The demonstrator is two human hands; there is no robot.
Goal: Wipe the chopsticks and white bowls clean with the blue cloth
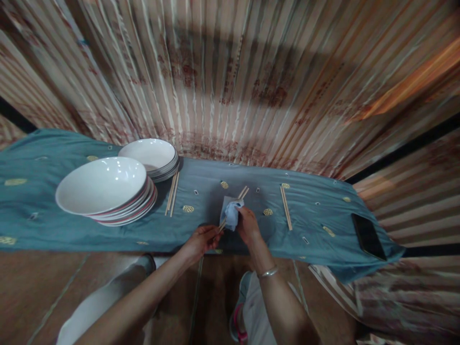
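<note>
My left hand (203,242) is closed on the near ends of a pair of wooden chopsticks (243,192). Around their middle my right hand (247,224) pinches a pale blue cloth or tissue (230,213), which hides part of the sticks. The far tips stick out beyond the cloth, angled up and to the right. More chopsticks (173,194) lie to the left of my hands, beside the bowls. Another pair of chopsticks (286,208) rests on the tablecloth to the right.
A teal patterned cloth (201,177) covers the narrow table. On the left stand a stack of large white bowls (102,187) and, behind it, a stack of smaller bowls (149,155). A black phone (368,235) lies near the right end. Pleated curtains (223,86) hang close behind.
</note>
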